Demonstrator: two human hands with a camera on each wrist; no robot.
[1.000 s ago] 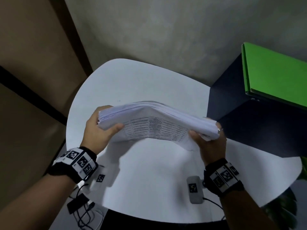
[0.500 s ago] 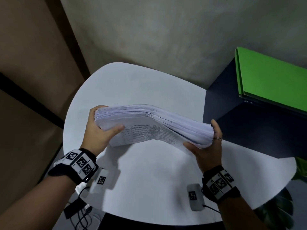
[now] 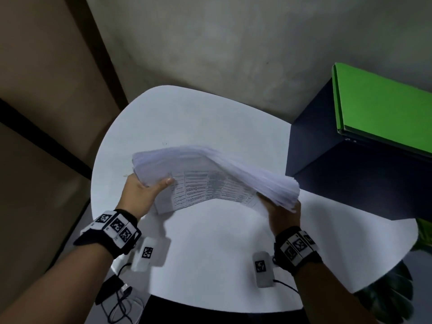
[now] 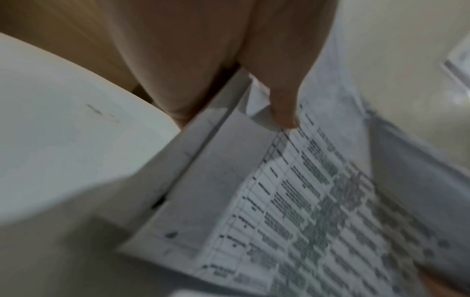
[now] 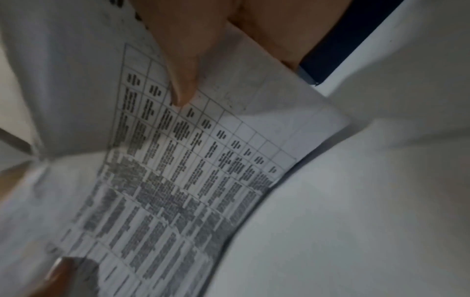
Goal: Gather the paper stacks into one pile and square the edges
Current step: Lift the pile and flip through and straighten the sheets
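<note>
One thick pile of white paper [image 3: 210, 174] hangs in the air above the round white table [image 3: 210, 265], tilted with its printed table side facing me. My left hand [image 3: 142, 190] grips its left end, thumb on the printed sheet. My right hand [image 3: 284, 212] holds the right end from below, fingers hidden behind the pile. The pile bows upward in the middle and its right edge fans unevenly. In the left wrist view a finger [image 4: 282, 96] presses the printed sheet [image 4: 292, 211]. In the right wrist view the thumb [image 5: 183, 66] lies on the printed sheet [image 5: 178, 170].
A dark blue cabinet [image 3: 350, 174] stands at the table's right, with a green folder [image 3: 383, 113] on top. Two small white tagged devices [image 3: 147, 253] [image 3: 263, 268] lie near the front edge, cables trailing off. Walls close behind and at left.
The pile has tilted further, its right end dropping and its printed face turning more toward me. Both hands kept their hold and shifted slightly with it.
</note>
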